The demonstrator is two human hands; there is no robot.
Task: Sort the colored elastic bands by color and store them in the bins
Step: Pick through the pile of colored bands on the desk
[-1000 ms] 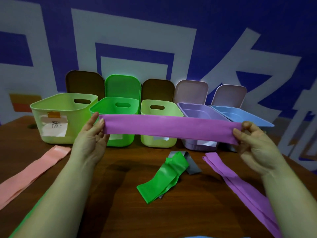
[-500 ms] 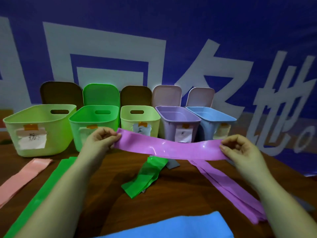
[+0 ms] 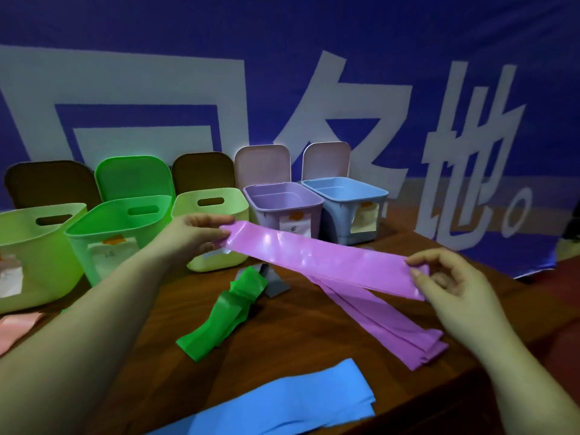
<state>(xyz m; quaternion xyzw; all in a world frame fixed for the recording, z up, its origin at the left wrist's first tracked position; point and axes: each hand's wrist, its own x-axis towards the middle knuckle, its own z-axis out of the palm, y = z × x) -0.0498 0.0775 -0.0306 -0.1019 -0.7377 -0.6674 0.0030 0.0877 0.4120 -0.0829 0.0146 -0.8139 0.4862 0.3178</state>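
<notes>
A purple elastic band [image 3: 317, 257] is stretched flat above the table between my hands. My left hand [image 3: 194, 235] pinches its left end in front of the bins, and my right hand [image 3: 448, 287] pinches its right end lower down. Under it, a pile of purple bands [image 3: 386, 318] lies on the wooden table [image 3: 314, 334]. A crumpled green band [image 3: 226, 312] lies at the centre and a blue band [image 3: 282, 403] near the front edge. The purple bin [image 3: 282, 199] stands open just behind the held band.
From left to right stand a light green bin [image 3: 37, 246], a bright green bin [image 3: 106, 227], a pale green bin [image 3: 213, 211], then the purple one and a blue bin [image 3: 345, 196], lids upright behind them. A pink band [image 3: 15, 328] lies far left, a grey band [image 3: 276, 282] by the green one.
My view has swung right and down. The purple band has come lower and tilted, its right end dropping toward the purple pile. Both hands still hold its ends.
</notes>
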